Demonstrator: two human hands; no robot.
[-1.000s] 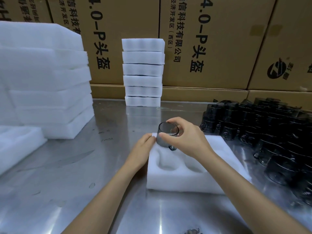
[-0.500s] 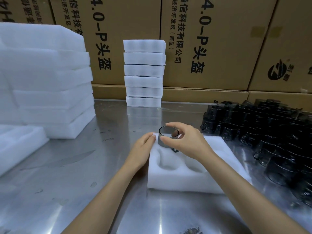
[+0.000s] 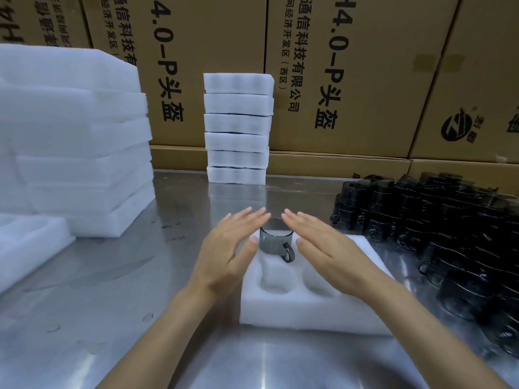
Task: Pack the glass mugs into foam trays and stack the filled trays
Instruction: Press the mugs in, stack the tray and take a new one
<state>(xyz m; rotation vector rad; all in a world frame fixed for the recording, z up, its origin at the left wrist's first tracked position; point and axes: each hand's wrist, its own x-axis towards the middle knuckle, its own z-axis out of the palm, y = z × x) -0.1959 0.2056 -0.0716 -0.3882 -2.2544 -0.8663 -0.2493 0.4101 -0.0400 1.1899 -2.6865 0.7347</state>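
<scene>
Currently both hands hover flat, fingers straight, holding nothing: left hand [image 3: 229, 249] and right hand [image 3: 327, 249] flank a smoky glass mug [image 3: 273, 242]. Mug sits upright between the palms in a far pocket of the foam tray [image 3: 306, 318], handle toward the person. Whether either palm touches the glass cannot be told. Beyond the fingertips, a stack of filled trays [image 3: 238, 127]. Right of the right hand, a crowd of dark mugs [image 3: 438, 228] on the steel table [image 3: 118, 276].
</scene>
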